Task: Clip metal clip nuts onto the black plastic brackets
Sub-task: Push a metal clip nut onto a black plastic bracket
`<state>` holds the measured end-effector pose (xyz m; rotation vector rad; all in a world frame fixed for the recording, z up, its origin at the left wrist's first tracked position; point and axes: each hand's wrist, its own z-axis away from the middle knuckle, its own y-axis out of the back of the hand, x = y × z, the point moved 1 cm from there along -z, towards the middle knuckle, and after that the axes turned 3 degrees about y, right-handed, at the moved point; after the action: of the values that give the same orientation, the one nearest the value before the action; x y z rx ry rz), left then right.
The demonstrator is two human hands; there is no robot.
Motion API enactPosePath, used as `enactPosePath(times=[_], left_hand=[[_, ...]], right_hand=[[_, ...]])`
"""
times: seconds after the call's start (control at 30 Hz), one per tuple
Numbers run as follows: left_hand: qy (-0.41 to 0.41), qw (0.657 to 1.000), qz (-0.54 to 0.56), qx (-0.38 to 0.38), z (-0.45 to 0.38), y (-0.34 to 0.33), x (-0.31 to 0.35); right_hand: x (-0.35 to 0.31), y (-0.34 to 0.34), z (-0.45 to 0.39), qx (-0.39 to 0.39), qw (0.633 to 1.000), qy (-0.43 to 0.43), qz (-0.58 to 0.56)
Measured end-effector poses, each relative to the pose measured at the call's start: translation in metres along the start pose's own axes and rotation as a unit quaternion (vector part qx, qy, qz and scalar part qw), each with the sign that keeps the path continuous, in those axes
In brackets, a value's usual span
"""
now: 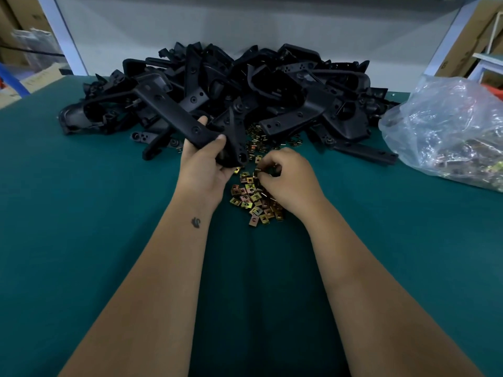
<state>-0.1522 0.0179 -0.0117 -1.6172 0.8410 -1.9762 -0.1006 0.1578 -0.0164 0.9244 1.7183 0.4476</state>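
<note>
Across the whole near view spreads a green table (81, 240), and both bare forearms reach over it from the bottom edge. At its far side lies a big heap of black brackets (245, 85), tangled over one another, their long flat arms with holes sticking out toward the person. To the right of the heap, well apart from the hands, sits a crumpled clear plastic bag (446, 131) with small metal pieces showing dimly through it.

The left hand (204, 164) is closed around one bracket (190, 123) lifted off the table: the fingers wrap its near end from below and the thumb presses on top, while the long arm of the bracket slants up and away to the left, over the front edge of the heap. Its near end, with a round hole, points down toward the table just left of the right hand.

In front of the heap a scatter of small brass-coloured clip nuts (250, 197) runs toward the person, thickest between and just below the two hands. The right hand (288, 180) rests palm down on this scatter, fingers curled in, fingertips pinched together on one clip (258, 172) at the pile's upper edge. This clip sits just beside the bracket's near end, not yet on it.
</note>
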Motion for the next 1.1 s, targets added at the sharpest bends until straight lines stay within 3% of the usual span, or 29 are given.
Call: enactPosePath(times=[0.27,0.73,1.1], left_hand=[[0.001,0.999,-0.026,-0.021,0.001,-0.005,-0.004],[0.015,0.999,-0.018,-0.030,0.001,-0.006,-0.007],[0.037,0.998,-0.025,-0.036,0.008,-0.012,-0.005]], right_hand=[[-0.002,0.005,-0.002,0.086,0.988,-0.053,-0.117],[0.000,0.010,-0.003,0.089,0.959,-0.083,-0.255],[-0.006,0.012,-0.003,0.106,0.845,-0.119,-0.511]])
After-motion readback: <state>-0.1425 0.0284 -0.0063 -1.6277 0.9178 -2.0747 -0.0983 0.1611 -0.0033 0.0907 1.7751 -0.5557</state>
